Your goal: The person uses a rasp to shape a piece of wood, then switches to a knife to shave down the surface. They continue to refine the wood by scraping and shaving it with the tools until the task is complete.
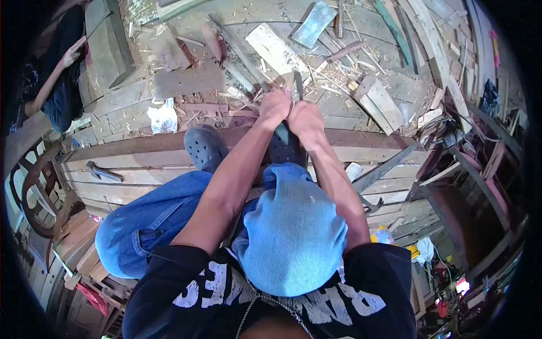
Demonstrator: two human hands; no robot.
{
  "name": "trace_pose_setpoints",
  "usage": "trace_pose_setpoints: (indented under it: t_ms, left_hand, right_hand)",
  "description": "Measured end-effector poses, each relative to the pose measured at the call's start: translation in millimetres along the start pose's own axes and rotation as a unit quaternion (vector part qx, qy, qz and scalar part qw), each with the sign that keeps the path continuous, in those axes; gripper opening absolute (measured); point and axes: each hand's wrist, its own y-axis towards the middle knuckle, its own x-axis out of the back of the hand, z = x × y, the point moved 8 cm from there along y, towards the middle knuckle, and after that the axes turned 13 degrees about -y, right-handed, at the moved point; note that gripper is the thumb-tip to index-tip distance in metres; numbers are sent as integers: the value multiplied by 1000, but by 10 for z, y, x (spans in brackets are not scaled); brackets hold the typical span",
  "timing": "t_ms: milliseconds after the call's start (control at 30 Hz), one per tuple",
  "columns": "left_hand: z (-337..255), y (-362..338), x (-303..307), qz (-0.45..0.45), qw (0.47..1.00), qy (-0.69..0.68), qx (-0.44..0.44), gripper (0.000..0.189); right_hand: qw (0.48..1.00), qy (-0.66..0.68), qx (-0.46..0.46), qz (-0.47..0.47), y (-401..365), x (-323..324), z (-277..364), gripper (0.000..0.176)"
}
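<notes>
Both hands are close together above the edge of the wooden platform, in front of my knee. My left hand is closed, and what its fingers hold is too small to make out. Beside it on the right, my right hand is closed round a narrow dark tool, whose upper end points away from me. Just beyond the hands lies a pale wood block among shavings. A long thin strip of wood slants toward my left hand.
A grey metal plate lies at the top. Right of the hands is a wood block; a hammer lies on the lower step. At upper left, another person's hand rests near their leg. A carved chair back stands left.
</notes>
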Motion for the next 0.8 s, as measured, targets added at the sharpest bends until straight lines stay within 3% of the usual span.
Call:
trace_pose_setpoints:
  t_ms: [100,233,400,467,633,800]
  left_hand:
    - [-53,-76,258,25,985,-54,165,54]
    - [-41,-107,233,22,977,-68,198,53]
    - [57,-85,188,38,972,-67,221,54]
    - [66,-97,161,47,969,-76,231,53]
    - [33,-146,156,12,981,-47,188,51]
    - [-86,-148,152,-68,995,16,64,48]
  right_hand:
    - [998,-65,2,20,253,32,39,40]
    - [998,-12,-17,-60,172,-52,-113,41]
    - [998,5,24,-55,32,28,-159,41]
    - [996,71,-27,54,-84,40,-191,41]
    - [995,66,-7,74,-102,33,-141,43]
    - [995,61,-9,83,-72,92,-116,43]
